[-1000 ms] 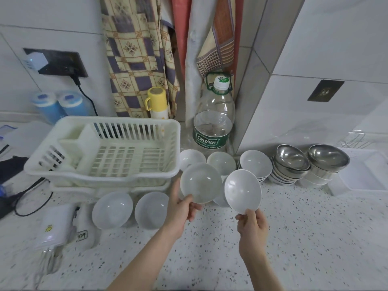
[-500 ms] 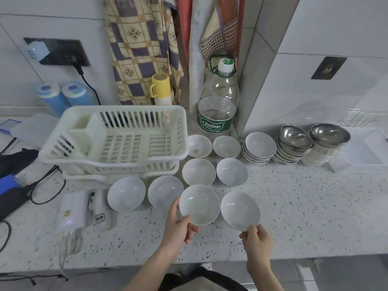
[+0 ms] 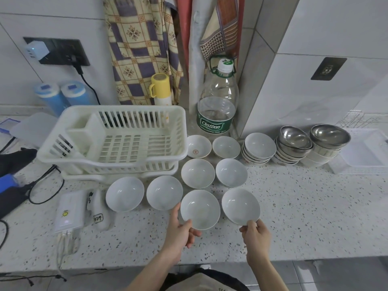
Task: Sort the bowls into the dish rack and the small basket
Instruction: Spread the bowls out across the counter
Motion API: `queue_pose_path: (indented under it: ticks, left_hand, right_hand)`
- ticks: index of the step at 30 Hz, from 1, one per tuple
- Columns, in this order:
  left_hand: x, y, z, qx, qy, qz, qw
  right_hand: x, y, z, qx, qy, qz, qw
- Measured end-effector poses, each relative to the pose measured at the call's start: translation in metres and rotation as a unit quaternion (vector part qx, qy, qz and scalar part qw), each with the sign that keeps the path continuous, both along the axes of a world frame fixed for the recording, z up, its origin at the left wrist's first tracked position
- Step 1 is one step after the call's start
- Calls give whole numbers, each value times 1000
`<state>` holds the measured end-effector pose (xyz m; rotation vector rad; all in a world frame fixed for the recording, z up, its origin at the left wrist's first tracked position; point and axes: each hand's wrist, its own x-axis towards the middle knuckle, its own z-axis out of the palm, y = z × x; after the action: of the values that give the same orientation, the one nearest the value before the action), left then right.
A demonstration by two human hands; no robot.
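Both bare forearms rise from the 6 o'clock edge. The left hand [image 3: 182, 232] angles toward 1 o'clock, thumb on top and fingers curled beneath the near rim of a white bowl [image 3: 199, 208]. The right hand [image 3: 256, 235] points to 11 o'clock, pinching the near rim of a second bowl [image 3: 240, 206]

Home kitchen — speckled stone counter [image 3: 304, 206], dish rack [image 3: 117, 141], stacked bowls [image 3: 259, 149], tiled walls.

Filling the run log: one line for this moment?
left hand: holds white bowl | right hand: pinches second bowl | dish rack: no bowls
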<state>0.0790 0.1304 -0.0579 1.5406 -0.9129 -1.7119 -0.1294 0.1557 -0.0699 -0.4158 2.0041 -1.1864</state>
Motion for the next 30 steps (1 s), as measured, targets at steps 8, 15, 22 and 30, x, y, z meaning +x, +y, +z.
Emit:
queue_pose_path:
  ticks: [8, 15, 22, 30]
  left_hand:
    - [-7, 1, -4, 7, 1, 26, 1000]
    - [-22, 4, -7, 22, 7, 69, 997]
    - [-27, 2, -8, 37, 12, 95, 995]
    - [-26, 1, -7, 49, 15, 89, 995]
  right_hand:
    - [-4, -2, -1, -6, -5, 31, 1000]
    - [-6, -2, 0, -14, -31, 39, 999]
    - [-7, -1, 4, -28, -53, 61, 996]
    - [-8, 2, 5, -31, -68, 76, 994]
